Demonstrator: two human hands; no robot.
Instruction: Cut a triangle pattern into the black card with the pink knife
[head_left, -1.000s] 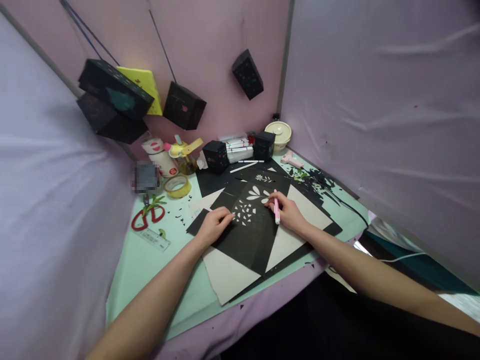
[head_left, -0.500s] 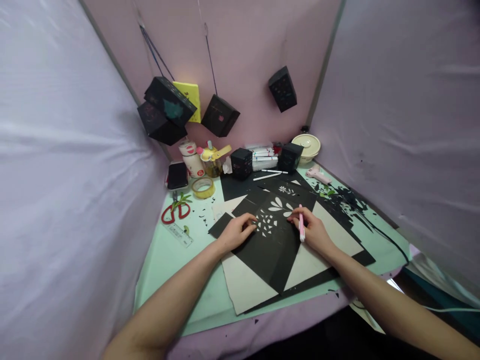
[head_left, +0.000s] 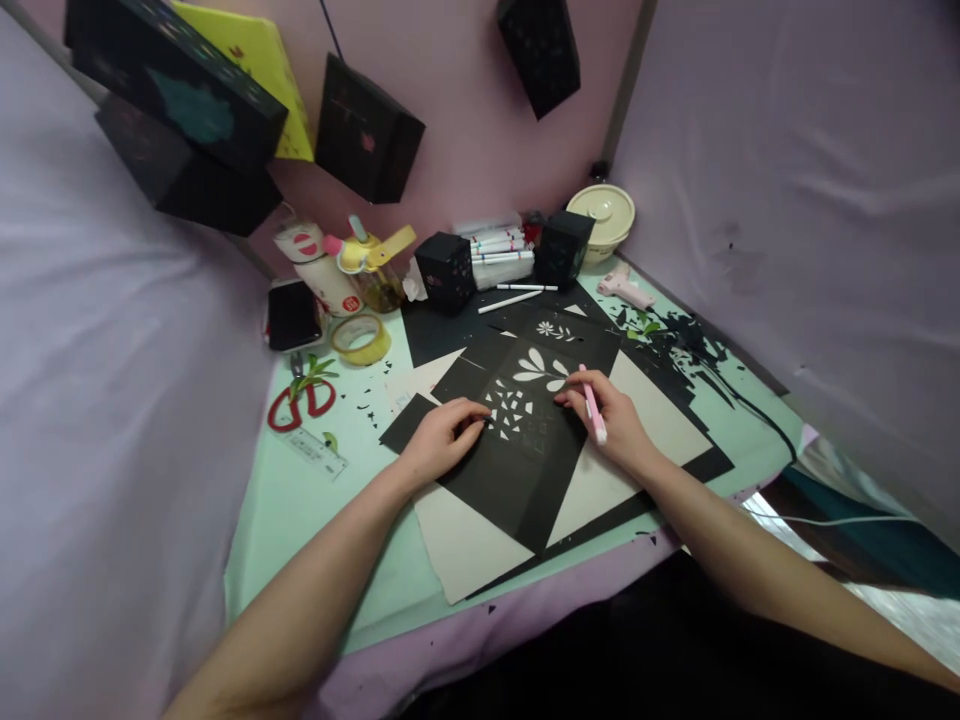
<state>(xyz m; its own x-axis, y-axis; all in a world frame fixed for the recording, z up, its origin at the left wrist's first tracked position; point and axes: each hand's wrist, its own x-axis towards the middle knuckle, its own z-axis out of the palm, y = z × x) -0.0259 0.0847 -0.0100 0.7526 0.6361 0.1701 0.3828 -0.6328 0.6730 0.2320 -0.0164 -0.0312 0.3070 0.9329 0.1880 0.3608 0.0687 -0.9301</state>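
Observation:
A black paper sheet [head_left: 491, 492] with cut-out leaf, flower and mosaic shapes lies on the table, the pale layer below showing through. My left hand [head_left: 442, 440] rests at its left, thumb and fingers closed near the mosaic cut-outs around what looks like a small dark paper scrap [head_left: 488, 418]. At the right side of the sheet, my right hand [head_left: 611, 415] holds a slim pink pen-shaped tool [head_left: 593, 408] between its fingers. Its tip cannot be made out. Those fingertips are close to the leaf cut-outs [head_left: 541, 368].
Red-handled scissors [head_left: 301, 403], a clear ruler [head_left: 313, 452] and a tape roll [head_left: 361, 340] lie left. Black scraps [head_left: 679, 345] and a pink glue gun [head_left: 626, 288] are right. Markers [head_left: 501, 258] and black boxes [head_left: 445, 272] stand behind; another black box [head_left: 369, 130] hangs above.
The camera view has tilted down and come closer, so things sit higher in it. My left thumb and fingers have drawn closer together; my right hand still holds the pink tool.

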